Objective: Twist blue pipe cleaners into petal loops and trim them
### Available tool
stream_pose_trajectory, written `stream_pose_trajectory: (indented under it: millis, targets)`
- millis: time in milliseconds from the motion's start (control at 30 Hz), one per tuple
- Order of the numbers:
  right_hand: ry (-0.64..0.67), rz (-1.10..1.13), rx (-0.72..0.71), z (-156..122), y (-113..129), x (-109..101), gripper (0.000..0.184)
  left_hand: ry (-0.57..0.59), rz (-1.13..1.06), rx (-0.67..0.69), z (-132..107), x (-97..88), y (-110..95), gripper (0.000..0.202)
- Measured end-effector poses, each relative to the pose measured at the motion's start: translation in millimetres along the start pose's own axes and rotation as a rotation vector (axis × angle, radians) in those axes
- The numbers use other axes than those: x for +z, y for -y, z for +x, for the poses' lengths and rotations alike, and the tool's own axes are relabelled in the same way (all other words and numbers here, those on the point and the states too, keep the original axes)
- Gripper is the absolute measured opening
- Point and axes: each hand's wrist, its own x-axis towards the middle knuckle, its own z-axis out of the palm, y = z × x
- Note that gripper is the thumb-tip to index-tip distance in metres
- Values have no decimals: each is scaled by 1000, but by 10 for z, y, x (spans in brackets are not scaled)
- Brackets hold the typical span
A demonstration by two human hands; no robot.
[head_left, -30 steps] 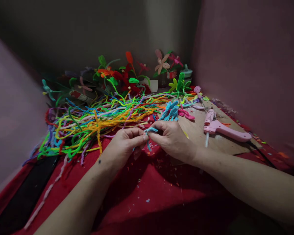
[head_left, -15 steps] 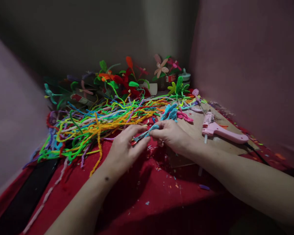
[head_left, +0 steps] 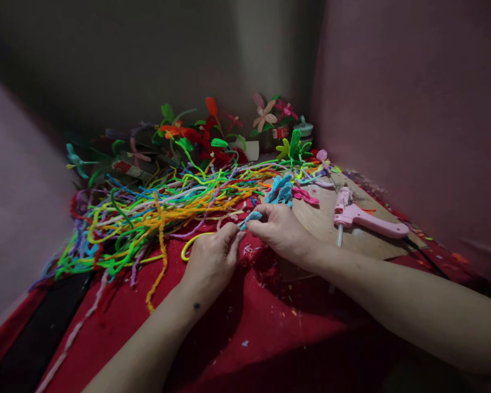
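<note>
My left hand (head_left: 213, 255) and my right hand (head_left: 279, 230) meet over the red cloth (head_left: 245, 322). Both pinch a short light-blue pipe cleaner piece (head_left: 250, 217) between their fingertips. My right thumb and forefinger grip its upper end, and my left fingers are closed on its lower end. Just beyond my right hand lie finished light-blue pipe cleaner shapes (head_left: 281, 189) and a pink one (head_left: 305, 194). A big tangle of coloured pipe cleaners (head_left: 159, 207) spreads to the left of my hands.
A pink glue gun (head_left: 362, 216) with a black cord lies on a cardboard sheet (head_left: 331, 224) at the right. Pipe cleaner flowers (head_left: 213, 134) stand at the back by the wall. A black strip (head_left: 45, 322) lies at the left edge. Small scraps dot the cloth.
My hands have stayed together on the blue piece while turning it. The view has shifted a little, and a yellow loop now shows by my left hand.
</note>
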Motion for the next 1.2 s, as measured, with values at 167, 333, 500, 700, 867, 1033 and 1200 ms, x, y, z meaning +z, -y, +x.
stream_pose_trajectory:
  millis: [167, 333, 500, 700, 867, 1033, 1200]
  targets:
    - [150, 142, 28, 40, -44, -8, 14, 183, -267, -132, -11, -19, -12, 28]
    - [-45, -134, -178, -36, -15, 7, 20, 356, -515, -212, -31, -21, -77, 23]
    - [-113, -94, -140, -35, -2, 1, 25, 341, -605, -304, -14, -22, -88, 25]
    - [-12, 282, 151, 41, -62, 2, 35, 178, -427, -368, 66, -71, -6, 29]
    - [98, 169, 119, -1, -45, 20, 42, -11, -545, -446, 121, -93, 107, 32]
    - [246, -200, -462, -145, -2, 80, 30, -9, -506, -326, 198, -122, 73, 30]
    - [263, -327, -661, -204, -9, 124, 35, 50, -322, -216, 409, -123, -205, 27]
